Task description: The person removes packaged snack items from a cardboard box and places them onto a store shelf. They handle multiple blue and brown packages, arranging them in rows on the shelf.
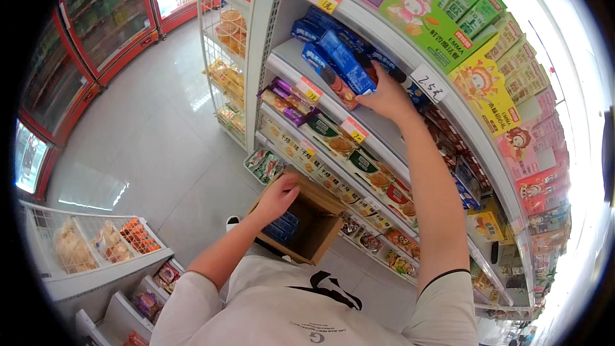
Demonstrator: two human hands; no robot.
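Observation:
My right hand [387, 93] grips the near end of a blue biscuit packet [347, 63] on a white store shelf [375, 117]. Another blue packet [326, 76] lies beside it, with more blue Oreo-style boxes [310, 29] behind. At the rim of an open cardboard box [323, 199], my left hand [283, 192] rests with bent fingers; whether it grips the flap cannot be told. Several blue packets [283, 227] lie inside the box on its left side.
Lower shelves hold purple-wrapped biscuits [288, 101] and boxed biscuits [326, 129]. Green and yellow snack cartons [423, 24] stand above. A wire rack [230, 72] adjoins the shelf end. At lower left is a bin of bagged goods [74, 247]; red-framed fridges [103, 74] stand beyond.

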